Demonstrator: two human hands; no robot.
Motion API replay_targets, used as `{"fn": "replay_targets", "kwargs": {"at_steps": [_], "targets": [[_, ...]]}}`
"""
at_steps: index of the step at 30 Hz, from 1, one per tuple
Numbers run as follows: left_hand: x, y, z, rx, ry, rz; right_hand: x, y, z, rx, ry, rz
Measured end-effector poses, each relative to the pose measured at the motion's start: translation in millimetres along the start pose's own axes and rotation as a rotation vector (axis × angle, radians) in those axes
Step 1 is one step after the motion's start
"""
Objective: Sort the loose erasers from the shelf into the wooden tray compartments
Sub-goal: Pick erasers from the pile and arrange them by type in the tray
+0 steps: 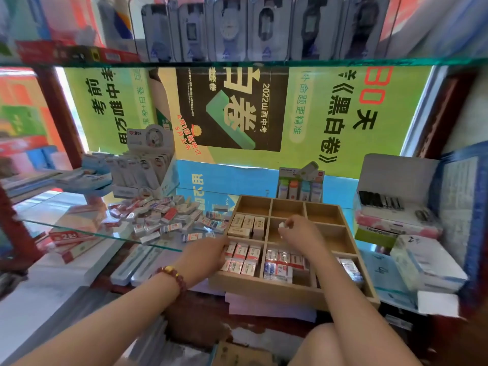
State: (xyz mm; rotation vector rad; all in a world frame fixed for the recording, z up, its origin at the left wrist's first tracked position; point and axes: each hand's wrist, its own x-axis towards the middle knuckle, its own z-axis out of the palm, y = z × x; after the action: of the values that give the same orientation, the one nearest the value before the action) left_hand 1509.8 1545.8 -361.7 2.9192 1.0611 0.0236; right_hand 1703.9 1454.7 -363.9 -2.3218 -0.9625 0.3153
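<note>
Head view: pinching small white eraser point(282, 225) in right grip point(298, 231) over middle cell of light wooden 9-cell tray point(290, 293), seemingly to keep kinds apart, resting left grip point(208, 250) at front-left cell, cannot tell whether curled, leaving red-and-white loose erasers point(158, 215) heaped on glass shelf point(66, 207) alongside.

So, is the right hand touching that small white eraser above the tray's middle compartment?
Touching. The head view shows the right hand pinching the white eraser between its fingertips, over the wooden tray.

Eraser point(282, 225) in right fingers point(291, 222) above tray point(290, 293)
</note>
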Motion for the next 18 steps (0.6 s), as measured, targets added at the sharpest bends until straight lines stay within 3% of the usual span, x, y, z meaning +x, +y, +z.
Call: {"fn": "replay_targets", "kwargs": {"at_steps": [8, 18], "targets": [[12, 0, -3, 0.173, -0.034, 0.017, 9, -15, 9, -0.159, -0.097, 0.02], [24, 1, -2, 0.118, -0.038, -0.043, 20, -11, 24, -0.142, -0.093, 0.109]]}}
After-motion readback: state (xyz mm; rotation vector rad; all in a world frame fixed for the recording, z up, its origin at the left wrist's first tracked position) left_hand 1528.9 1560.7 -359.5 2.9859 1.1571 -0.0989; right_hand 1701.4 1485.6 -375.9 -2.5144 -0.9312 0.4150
